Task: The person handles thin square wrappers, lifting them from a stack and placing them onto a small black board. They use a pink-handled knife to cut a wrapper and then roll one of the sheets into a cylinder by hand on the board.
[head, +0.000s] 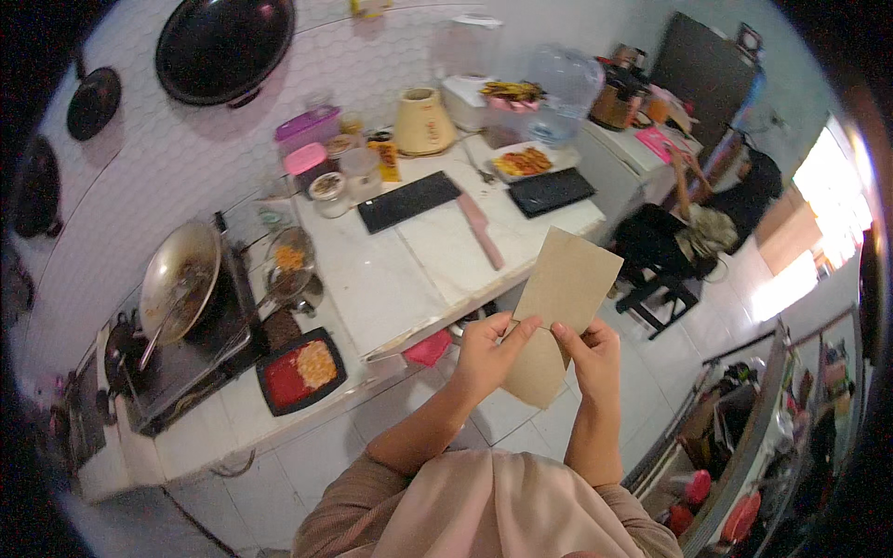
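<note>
Between my two hands is a piece of brown paper or thin card (568,279), creased or split across its middle, with a second part (536,370) hanging below my thumbs. My left hand (488,352) pinches it at the left of the crease. On the right side my right hand (589,352) grips it with the thumb on top. The paper is held in the air in front of the white tiled counter (380,279). Nearest on that counter lies a pink knife (480,230), beside a black rectangular tray (409,202). Another black tray (551,192) is to its right.
At left, a wok (183,279) with a ladle sits on the stove (202,363). A black dish (301,372) of red sauce and chopped food is near the counter edge. Jars and a plate of food (523,162) stand behind. A person (725,195) sits at right; a rack (753,404) is lower right.
</note>
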`<state>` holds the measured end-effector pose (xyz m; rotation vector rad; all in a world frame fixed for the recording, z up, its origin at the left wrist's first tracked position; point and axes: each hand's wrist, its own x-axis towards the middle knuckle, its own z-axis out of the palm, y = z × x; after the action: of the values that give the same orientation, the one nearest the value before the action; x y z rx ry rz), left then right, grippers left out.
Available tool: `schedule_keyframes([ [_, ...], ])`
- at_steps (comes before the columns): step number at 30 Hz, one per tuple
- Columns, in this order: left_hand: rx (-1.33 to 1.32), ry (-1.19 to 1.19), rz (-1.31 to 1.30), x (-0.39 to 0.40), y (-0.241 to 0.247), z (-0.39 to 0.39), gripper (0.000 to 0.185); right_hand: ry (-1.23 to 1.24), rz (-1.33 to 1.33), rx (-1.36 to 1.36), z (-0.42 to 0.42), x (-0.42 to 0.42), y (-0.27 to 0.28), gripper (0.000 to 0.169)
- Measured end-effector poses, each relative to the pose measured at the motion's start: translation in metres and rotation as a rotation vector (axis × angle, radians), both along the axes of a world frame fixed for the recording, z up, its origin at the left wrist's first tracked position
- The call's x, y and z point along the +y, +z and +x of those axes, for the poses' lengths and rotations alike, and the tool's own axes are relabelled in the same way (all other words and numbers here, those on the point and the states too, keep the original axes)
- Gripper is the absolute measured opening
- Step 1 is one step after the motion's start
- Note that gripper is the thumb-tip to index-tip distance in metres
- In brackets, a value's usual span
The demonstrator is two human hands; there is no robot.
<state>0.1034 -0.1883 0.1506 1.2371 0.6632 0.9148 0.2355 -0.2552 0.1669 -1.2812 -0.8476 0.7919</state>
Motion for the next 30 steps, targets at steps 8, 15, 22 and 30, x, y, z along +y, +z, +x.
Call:
schedule_keyframes([
  [8, 0.146, 0.362, 0.024, 0.038, 0.011, -0.043, 0.023, 0.303, 0.021, 0.054, -0.029, 0.085, -0.014, 0.015],
  [15, 0.199, 0.547, 0.075, 0.087, 0.021, -0.048, 0.027, 0.566, 0.024, 0.136, -0.025, 0.163, -0.012, 0.019],
  [22, 0.133, 0.752, 0.172, 0.151, 0.026, -0.013, 0.028, 0.724, 0.047, 0.082, 0.005, 0.248, 0.003, 0.018],
  [30, 0.179, 0.866, 0.025, 0.175, 0.027, -0.021, 0.03, 0.895, 0.028, 0.066, -0.01, 0.305, -0.005, 0.015],
])
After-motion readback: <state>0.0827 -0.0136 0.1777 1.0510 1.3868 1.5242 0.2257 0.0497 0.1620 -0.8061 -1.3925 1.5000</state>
